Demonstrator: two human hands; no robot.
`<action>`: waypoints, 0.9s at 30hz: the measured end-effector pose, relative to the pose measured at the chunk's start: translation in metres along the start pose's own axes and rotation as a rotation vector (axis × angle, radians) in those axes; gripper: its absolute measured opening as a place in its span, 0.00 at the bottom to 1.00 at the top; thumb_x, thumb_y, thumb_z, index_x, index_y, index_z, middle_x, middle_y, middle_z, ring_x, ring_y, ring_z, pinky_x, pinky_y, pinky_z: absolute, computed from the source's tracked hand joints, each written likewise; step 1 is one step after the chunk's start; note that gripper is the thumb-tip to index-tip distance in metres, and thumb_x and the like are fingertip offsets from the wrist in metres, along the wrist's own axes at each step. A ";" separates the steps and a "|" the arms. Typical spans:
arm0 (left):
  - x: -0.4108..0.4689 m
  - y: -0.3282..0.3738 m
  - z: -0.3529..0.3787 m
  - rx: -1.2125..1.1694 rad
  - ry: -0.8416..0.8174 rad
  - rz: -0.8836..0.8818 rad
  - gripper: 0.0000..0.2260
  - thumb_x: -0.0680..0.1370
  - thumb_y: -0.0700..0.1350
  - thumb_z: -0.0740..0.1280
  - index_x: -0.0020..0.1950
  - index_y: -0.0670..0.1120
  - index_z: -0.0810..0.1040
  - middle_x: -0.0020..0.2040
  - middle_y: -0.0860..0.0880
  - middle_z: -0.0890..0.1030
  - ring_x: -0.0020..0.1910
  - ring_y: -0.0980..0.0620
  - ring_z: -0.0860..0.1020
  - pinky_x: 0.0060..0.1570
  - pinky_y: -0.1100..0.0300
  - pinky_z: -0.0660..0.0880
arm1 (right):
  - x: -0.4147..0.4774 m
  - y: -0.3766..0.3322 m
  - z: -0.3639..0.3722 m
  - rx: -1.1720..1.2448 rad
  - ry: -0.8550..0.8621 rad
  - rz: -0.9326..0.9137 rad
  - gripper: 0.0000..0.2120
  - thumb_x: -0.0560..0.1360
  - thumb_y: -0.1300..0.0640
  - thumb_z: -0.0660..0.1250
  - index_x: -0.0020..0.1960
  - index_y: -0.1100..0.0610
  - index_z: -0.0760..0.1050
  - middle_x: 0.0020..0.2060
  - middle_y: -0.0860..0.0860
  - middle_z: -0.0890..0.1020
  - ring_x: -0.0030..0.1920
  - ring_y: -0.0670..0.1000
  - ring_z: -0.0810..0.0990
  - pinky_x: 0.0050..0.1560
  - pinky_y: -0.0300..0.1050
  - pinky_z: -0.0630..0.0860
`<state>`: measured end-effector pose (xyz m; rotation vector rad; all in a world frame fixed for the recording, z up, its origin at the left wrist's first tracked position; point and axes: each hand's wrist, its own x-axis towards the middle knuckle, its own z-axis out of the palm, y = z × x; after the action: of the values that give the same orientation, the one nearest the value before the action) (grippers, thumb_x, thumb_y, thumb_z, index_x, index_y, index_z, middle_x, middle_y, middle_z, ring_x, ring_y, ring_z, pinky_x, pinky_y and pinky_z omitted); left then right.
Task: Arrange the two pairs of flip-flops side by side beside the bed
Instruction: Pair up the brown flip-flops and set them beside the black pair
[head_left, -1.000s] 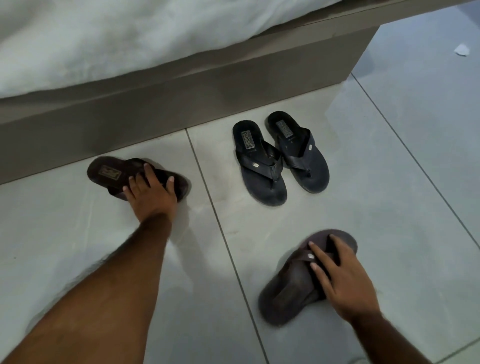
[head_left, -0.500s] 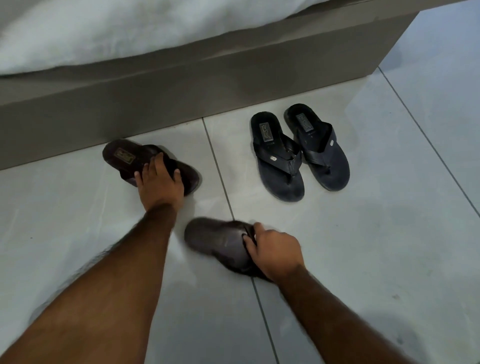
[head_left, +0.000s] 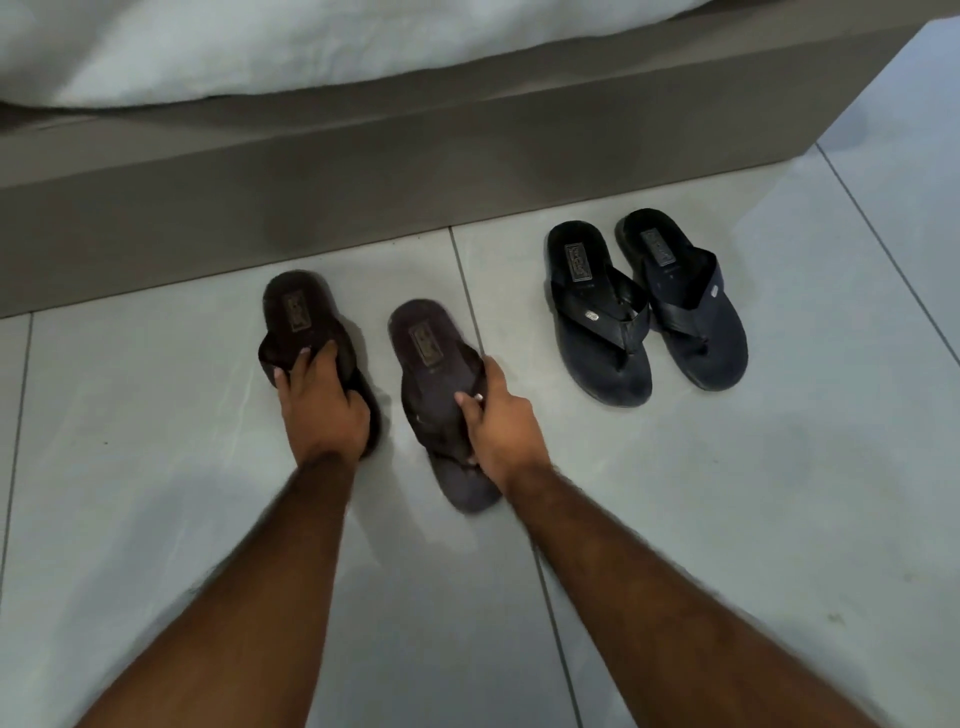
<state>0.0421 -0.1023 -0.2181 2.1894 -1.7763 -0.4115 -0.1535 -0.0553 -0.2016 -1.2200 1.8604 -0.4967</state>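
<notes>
L hand (head_left: 322, 410) gripped the left brown flip-flop (head_left: 298, 325) by its strap; R hand (head_left: 501, 426) clasped the right brown flip-flop (head_left: 431, 364). Both lay on the floor tiles (head_left: 727, 493) near the bed base (head_left: 415, 171), heels twd it. Dark blue pair (head_left: 644, 306) sat together to the right, well apart.

Both forearms bare w/ dark hair, no sleeves; hands, left (head_left: 323, 410) & right (head_left: 501, 431), short pale nails.

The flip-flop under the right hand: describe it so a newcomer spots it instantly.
Start at the bed base and drop to the floor tiles. Four flip-flops lie there: a dark blue pair right, two brown ones left. It is the right brown flip-flop, nearest the grout line, under the right hand.
</notes>
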 end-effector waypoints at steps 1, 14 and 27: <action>-0.006 0.002 0.002 -0.018 0.004 0.000 0.29 0.73 0.35 0.63 0.75 0.42 0.68 0.74 0.37 0.70 0.78 0.41 0.62 0.81 0.46 0.47 | 0.001 -0.008 0.006 0.056 -0.002 -0.013 0.29 0.82 0.49 0.62 0.80 0.49 0.55 0.56 0.62 0.83 0.55 0.65 0.83 0.58 0.57 0.79; -0.008 0.010 0.007 -0.093 0.002 -0.005 0.29 0.73 0.32 0.59 0.75 0.43 0.68 0.75 0.39 0.70 0.79 0.42 0.60 0.81 0.47 0.47 | 0.051 -0.048 0.012 -0.358 -0.168 -0.191 0.49 0.74 0.43 0.72 0.82 0.52 0.44 0.62 0.62 0.80 0.59 0.62 0.80 0.61 0.56 0.77; 0.034 -0.014 -0.007 -0.080 -0.082 0.066 0.31 0.73 0.32 0.61 0.77 0.42 0.65 0.75 0.38 0.69 0.78 0.40 0.63 0.80 0.44 0.48 | 0.069 -0.068 0.036 -0.401 -0.256 -0.283 0.48 0.77 0.43 0.68 0.82 0.60 0.41 0.69 0.66 0.72 0.64 0.66 0.75 0.60 0.55 0.73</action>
<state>0.0645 -0.1323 -0.2186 2.0808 -1.8359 -0.5550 -0.0987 -0.1425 -0.2042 -1.7402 1.6192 -0.1041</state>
